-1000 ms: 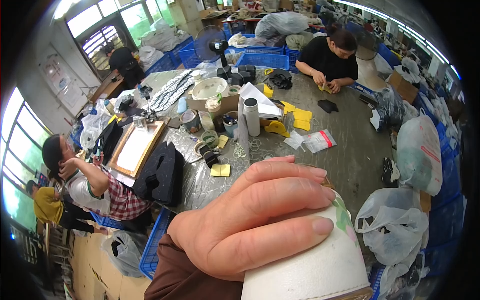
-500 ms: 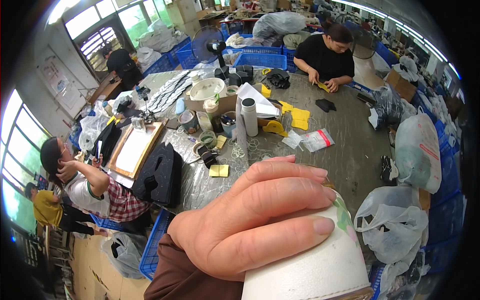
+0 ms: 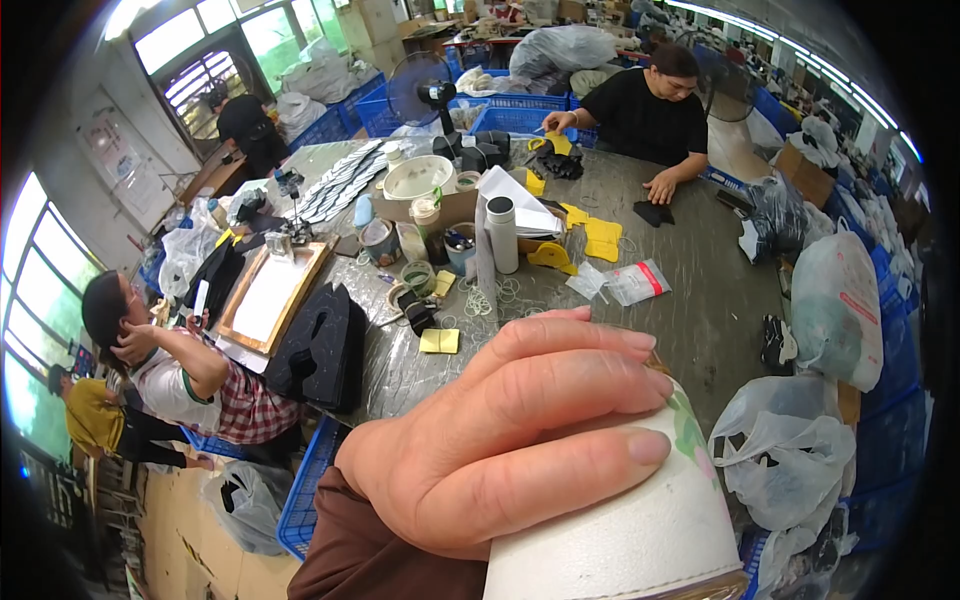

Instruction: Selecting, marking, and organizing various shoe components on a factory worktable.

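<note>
Large in the foreground, my left hand (image 3: 520, 430) lies wrapped over a white leather-like thing (image 3: 620, 530) with a stitched edge and a green and pink flower print. The fingers curl across its top and are pressed close; the thumb is hidden. A brown sleeve covers the forearm. What kind of thing the white piece is, I cannot make out, as its lower part leaves the picture. My right hand is not in view. Beyond the fingers, on the worktable (image 3: 700, 320), lie yellow cut pieces (image 3: 602, 240) and a clear plastic packet (image 3: 637, 283).
A white bottle (image 3: 502, 236), cups and a white bowl (image 3: 418, 178) crowd the table's middle. Across it, a person in black (image 3: 645, 115) handles pieces. At left sits a person in a checked garment (image 3: 245, 400), near a framed board (image 3: 275, 295). Plastic bags (image 3: 785, 445) stand at right.
The person across the table has moved a yellow piece leftward to the dark pile and put the other hand by a black piece. My left hand stays on the white thing.
</note>
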The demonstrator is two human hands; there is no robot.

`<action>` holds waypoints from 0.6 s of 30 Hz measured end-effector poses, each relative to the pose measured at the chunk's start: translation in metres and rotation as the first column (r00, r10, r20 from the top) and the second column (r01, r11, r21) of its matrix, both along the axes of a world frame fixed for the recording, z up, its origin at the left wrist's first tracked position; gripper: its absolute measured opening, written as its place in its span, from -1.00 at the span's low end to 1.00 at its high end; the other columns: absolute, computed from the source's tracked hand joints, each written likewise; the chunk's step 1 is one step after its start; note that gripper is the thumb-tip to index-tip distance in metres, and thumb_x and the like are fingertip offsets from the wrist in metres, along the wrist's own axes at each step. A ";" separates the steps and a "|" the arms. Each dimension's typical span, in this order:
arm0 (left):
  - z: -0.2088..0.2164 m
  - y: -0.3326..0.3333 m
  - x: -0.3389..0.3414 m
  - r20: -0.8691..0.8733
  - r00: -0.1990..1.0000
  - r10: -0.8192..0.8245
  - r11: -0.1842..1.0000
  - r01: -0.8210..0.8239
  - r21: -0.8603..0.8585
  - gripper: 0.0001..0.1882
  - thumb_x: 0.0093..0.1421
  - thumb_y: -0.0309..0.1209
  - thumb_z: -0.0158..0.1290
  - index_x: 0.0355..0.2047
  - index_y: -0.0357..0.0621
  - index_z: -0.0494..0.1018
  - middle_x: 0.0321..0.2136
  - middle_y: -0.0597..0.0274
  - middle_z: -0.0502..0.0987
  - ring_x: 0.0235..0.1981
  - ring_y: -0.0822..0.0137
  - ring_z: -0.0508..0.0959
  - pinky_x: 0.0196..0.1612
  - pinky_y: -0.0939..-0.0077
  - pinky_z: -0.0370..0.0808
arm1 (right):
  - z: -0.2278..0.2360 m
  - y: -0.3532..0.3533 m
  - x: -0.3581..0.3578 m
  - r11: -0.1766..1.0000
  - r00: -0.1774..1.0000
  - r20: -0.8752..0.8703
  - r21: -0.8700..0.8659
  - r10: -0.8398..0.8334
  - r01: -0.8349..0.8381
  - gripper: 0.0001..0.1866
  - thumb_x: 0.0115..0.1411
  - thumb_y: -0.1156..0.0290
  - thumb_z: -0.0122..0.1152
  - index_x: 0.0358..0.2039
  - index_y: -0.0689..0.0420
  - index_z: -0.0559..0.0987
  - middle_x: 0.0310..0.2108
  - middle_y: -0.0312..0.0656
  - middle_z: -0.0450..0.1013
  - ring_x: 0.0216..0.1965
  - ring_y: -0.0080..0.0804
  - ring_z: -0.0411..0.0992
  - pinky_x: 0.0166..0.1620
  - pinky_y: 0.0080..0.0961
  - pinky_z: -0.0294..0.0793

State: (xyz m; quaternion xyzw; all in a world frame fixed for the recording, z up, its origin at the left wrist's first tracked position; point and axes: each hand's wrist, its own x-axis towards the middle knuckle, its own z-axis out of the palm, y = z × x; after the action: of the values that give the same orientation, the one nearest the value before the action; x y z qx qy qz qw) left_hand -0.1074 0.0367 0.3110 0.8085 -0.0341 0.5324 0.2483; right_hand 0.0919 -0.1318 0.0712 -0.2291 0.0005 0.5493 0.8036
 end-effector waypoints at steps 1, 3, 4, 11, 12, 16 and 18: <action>0.001 0.000 0.000 0.000 1.000 0.000 1.000 0.000 0.001 -0.69 0.10 -0.22 0.07 -0.21 -0.01 0.28 -0.29 -0.03 0.46 -0.21 -0.03 0.50 -0.05 -0.05 0.41 | 0.000 0.000 0.000 1.000 1.000 0.002 0.005 -0.001 0.001 -0.37 0.10 -0.18 -0.06 0.04 0.00 0.34 -0.04 -0.17 0.37 -0.15 -0.11 0.36 -0.25 -0.31 0.30; 0.003 0.002 -0.001 -0.035 0.999 -0.006 1.000 0.007 0.022 -0.69 0.10 -0.22 0.07 -0.21 -0.01 0.28 -0.29 -0.03 0.46 -0.21 -0.03 0.50 -0.05 -0.06 0.41 | -0.001 -0.001 0.000 1.000 1.000 -0.001 0.000 -0.005 0.005 -0.37 0.10 -0.18 -0.06 0.04 0.00 0.34 -0.04 -0.17 0.37 -0.15 -0.11 0.36 -0.25 -0.31 0.30; 0.004 0.002 -0.002 -0.035 0.999 -0.006 1.000 0.007 0.022 -0.69 0.10 -0.22 0.07 -0.21 -0.01 0.28 -0.29 -0.03 0.46 -0.21 -0.03 0.50 -0.05 -0.06 0.41 | -0.002 -0.001 0.001 1.000 1.000 -0.003 -0.005 -0.009 0.009 -0.37 0.10 -0.18 -0.06 0.04 -0.01 0.34 -0.04 -0.17 0.37 -0.15 -0.11 0.36 -0.25 -0.31 0.30; 0.006 0.002 -0.003 -0.067 0.998 -0.014 1.000 0.014 0.004 -0.69 0.09 -0.23 0.07 -0.21 0.00 0.28 -0.29 -0.01 0.46 -0.21 -0.03 0.50 -0.04 -0.09 0.39 | -0.001 0.000 0.002 1.000 1.000 0.012 -0.023 -0.012 0.013 -0.37 0.10 -0.18 -0.06 0.04 -0.01 0.35 -0.04 -0.16 0.38 -0.16 -0.11 0.38 -0.25 -0.30 0.32; 0.007 0.002 -0.003 -0.090 0.996 -0.013 1.000 0.013 0.001 -0.69 0.09 -0.23 0.07 -0.21 0.00 0.28 -0.29 -0.01 0.46 -0.21 -0.03 0.50 -0.04 -0.09 0.40 | -0.001 0.000 0.001 1.000 1.000 0.005 -0.025 -0.016 0.016 -0.37 0.10 -0.18 -0.06 0.04 -0.01 0.35 -0.04 -0.16 0.38 -0.16 -0.11 0.38 -0.25 -0.30 0.32; 0.001 0.001 0.001 -0.042 0.999 0.000 1.000 0.000 -0.006 -0.71 0.09 -0.23 0.07 -0.23 0.02 0.27 -0.28 0.00 0.46 -0.21 -0.01 0.50 -0.04 -0.08 0.40 | -0.001 0.001 0.001 1.000 1.000 0.014 -0.010 -0.010 0.010 -0.36 0.10 -0.19 -0.06 0.05 -0.01 0.34 -0.03 -0.14 0.38 -0.15 -0.10 0.39 -0.25 -0.29 0.32; 0.000 0.003 0.002 -0.016 1.000 0.003 1.000 -0.002 0.030 -0.72 0.10 -0.23 0.06 -0.24 0.03 0.27 -0.28 0.01 0.46 -0.21 0.00 0.50 -0.05 -0.07 0.41 | 0.000 0.001 0.001 1.000 1.000 0.010 -0.010 -0.011 0.011 -0.36 0.10 -0.19 -0.06 0.05 0.00 0.34 -0.03 -0.14 0.37 -0.16 -0.11 0.39 -0.25 -0.29 0.33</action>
State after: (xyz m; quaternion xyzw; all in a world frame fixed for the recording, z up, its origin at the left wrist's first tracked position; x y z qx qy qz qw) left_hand -0.1055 0.0396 0.3108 0.8164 -0.0391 0.5257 0.2358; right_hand 0.0932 -0.1307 0.0713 -0.2360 0.0005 0.5436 0.8055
